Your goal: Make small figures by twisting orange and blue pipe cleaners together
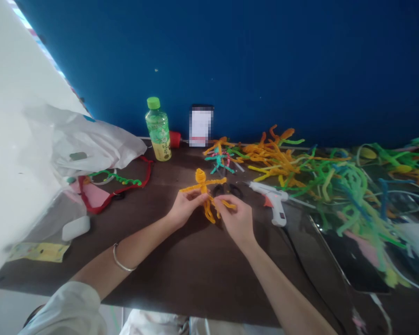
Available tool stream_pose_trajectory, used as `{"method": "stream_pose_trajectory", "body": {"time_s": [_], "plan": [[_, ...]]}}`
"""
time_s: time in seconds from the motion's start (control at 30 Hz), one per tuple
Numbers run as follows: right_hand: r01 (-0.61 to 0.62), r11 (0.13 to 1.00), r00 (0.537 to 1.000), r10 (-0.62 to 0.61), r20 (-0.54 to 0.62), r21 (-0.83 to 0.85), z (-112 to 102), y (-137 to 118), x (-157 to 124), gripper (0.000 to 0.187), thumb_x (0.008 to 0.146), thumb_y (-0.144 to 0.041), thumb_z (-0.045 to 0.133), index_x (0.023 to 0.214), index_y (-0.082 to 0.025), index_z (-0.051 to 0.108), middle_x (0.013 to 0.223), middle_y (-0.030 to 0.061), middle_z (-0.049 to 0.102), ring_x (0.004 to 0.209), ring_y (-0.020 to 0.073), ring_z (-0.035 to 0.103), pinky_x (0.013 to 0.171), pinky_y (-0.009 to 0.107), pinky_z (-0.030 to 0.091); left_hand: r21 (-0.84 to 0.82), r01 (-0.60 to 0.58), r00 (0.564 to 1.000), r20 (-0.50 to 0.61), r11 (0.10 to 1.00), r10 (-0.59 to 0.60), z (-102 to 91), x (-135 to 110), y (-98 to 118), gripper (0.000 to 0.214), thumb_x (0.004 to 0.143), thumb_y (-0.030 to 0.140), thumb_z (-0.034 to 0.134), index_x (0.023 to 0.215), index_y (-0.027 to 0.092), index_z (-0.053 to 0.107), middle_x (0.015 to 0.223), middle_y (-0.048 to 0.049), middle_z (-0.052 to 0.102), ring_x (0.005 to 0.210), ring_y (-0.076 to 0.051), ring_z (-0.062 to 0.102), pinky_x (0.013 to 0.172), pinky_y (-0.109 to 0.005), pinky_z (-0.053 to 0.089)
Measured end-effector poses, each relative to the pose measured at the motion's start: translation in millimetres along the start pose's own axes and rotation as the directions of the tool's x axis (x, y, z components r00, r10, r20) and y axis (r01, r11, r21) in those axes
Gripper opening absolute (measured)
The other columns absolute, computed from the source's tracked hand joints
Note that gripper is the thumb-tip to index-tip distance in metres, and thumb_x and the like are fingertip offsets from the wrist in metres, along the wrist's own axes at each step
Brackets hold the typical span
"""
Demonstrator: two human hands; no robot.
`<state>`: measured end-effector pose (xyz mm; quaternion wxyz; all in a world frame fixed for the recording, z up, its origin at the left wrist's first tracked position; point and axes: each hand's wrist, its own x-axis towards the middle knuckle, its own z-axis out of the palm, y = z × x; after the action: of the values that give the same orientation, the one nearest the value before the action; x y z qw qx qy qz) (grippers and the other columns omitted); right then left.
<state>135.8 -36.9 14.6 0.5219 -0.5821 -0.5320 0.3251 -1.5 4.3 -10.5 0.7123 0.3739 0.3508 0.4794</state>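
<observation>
I see a blue panel [230,60] standing upright beyond the left fingers [199,201] and the right fingers [220,209]. The dark counter [195,274] extends beneath both sets and out to either side. A mass of green fuzzy stems [338,172] lies well to the right of the right fingers. A white plastic bag [104,142] rests ahead and to the left of the left fingers. Orange fuzzy stems [277,156] lie ahead and to the right of the right fingers. A device with a dark screen [349,267] lies to their right, partly covered by stems. A green-capped bottle [158,135] stands ahead and to the left of the left fingers. A white glue gun [277,204] lies near the right fingers, on their right, nozzle angled forward and left. A blurred-out screen [200,123] stands ahead of both sets, near the panel.

The yellow figure [200,176] is between the two sets: head forward, arms spread, legs toward the wearer. I read the left fingers as closed, pinching its body below the arms. The right fingers are closed on its leg strands; I cannot tell which strand. A teal figure [219,160] lies ahead of the fingers. A white case [76,228] sits well to their left.
</observation>
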Motion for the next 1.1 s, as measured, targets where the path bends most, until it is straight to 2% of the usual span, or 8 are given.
{"method": "stream_pose_trajectory", "body": {"time_s": [0.13,0.23,0.4,0.53,0.7,0.9,1.0,1.1], "plan": [[-0.385,0.823,0.919,0.300,0.255,0.418,-0.1,-1.6,4.3,0.024,0.063,-0.038,0.070,0.070,-0.018,0.058,0.062,0.0001,0.063,0.052,0.0119,0.058,0.053,0.024,0.048,-0.077,0.075,0.994,0.082,0.994,-0.069,2.0,-2.3,6.4,0.027,0.061,0.029,0.073,0.082,0.013,0.068,0.074,-0.0038,0.067,0.066,-0.012,0.061,0.069,-0.026,0.046],[-0.389,0.783,0.915,0.267,0.302,0.485,1.5,-2.7,4.5,0.024,0.065,-0.039,0.068,0.072,-0.019,0.056,0.062,0.0001,0.063,0.052,0.0125,0.059,0.054,0.027,0.049,-0.177,0.183,0.977,0.145,0.967,-0.158,1.6,-1.9,8.4,0.027,0.061,0.029,0.073,0.080,0.012,0.066,0.071,-0.0041,0.066,0.063,-0.011,0.061,0.066,-0.025,0.048],[0.173,0.981,0.980,-0.180,0.087,0.084,-4.8,-6.8,3.5,0.009,0.075,-0.029,0.060,0.073,-0.020,0.062,0.075,0.0035,0.065,0.069,0.0158,0.061,0.066,0.031,0.050,-0.216,0.268,0.955,0.189,0.939,-0.229,-2.5,1.1,5.5,0.024,0.063,0.029,0.072,0.079,0.013,0.066,0.063,-0.0014,0.064,0.056,-0.010,0.060,0.062,-0.022,0.049],[0.604,0.718,0.789,-0.599,0.135,-0.345,-17.3,-4.3,4.4,0.010,0.079,-0.018,0.055,0.078,-0.020,0.065,0.078,0.0049,0.066,0.075,0.0153,0.060,0.069,0.030,0.046,-0.248,0.285,0.951,0.192,0.926,-0.242,-3.0,1.1,5.0,0.022,0.063,0.028,0.072,0.079,0.014,0.066,0.064,-0.0008,0.065,0.056,-0.008,0.059,0.059,-0.019,0.047],[0.728,0.362,0.613,-0.725,0.316,-0.582,-23.1,0.9,4.5,0.015,0.078,-0.014,0.058,0.089,-0.020,0.065,0.075,0.0029,0.067,0.071,0.0135,0.059,0.072,0.030,0.039,-0.257,0.260,0.963,0.144,0.931,-0.229,-3.0,1.5,4.2,0.021,0.064,0.028,0.071,0.079,0.015,0.066,0.068,-0.0013,0.066,0.059,-0.009,0.060,0.060,-0.019,0.048],[0.554,0.705,0.810,-0.579,0.092,-0.442,-8.6,0.2,0.6,0.011,0.080,-0.024,0.057,0.079,-0.018,0.065,0.072,0.0036,0.066,0.068,0.0135,0.059,0.067,0.028,0.041,-0.258,0.237,0.968,0.143,0.936,-0.206,-2.8,2.2,4.7,0.021,0.063,0.026,0.072,0.079,0.014,0.066,0.068,-0.0008,0.064,0.059,-0.007,0.058,0.064,-0.020,0.047],[0.229,0.956,0.972,-0.236,-0.017,-0.184,-1.5,1.6,0.1,0.022,0.080,-0.032,0.054,0.068,-0.016,0.064,0.064,0.0031,0.063,0.059,0.0129,0.057,0.056,0.025,0.042,-0.244,0.214,0.973,0.136,0.946,-0.185,0.5,0.6,8.0,0.022,0.062,0.026,0.073,0.079,0.014,0.066,0.069,-0.0009,0.063,0.060,-0.007,0.056,0.066,-0.020,0.046],[-0.116,0.991,0.993,0.117,-0.020,0.062,1.6,4.1,1.8,0.031,0.074,-0.043,0.058,0.061,-0.015,0.062,0.052,0.0007,0.058,0.044,0.0100,0.048,0.044,0.023,0.036,-0.209,0.152,0.986,0.098,0.966,-0.134,4.0,-1.0,10.3,0.023,0.061,0.026,0.074,0.077,0.014,0.065,0.072,-0.0023,0.063,0.066,-0.008,0.057,0.067,-0.021,0.045]]}}
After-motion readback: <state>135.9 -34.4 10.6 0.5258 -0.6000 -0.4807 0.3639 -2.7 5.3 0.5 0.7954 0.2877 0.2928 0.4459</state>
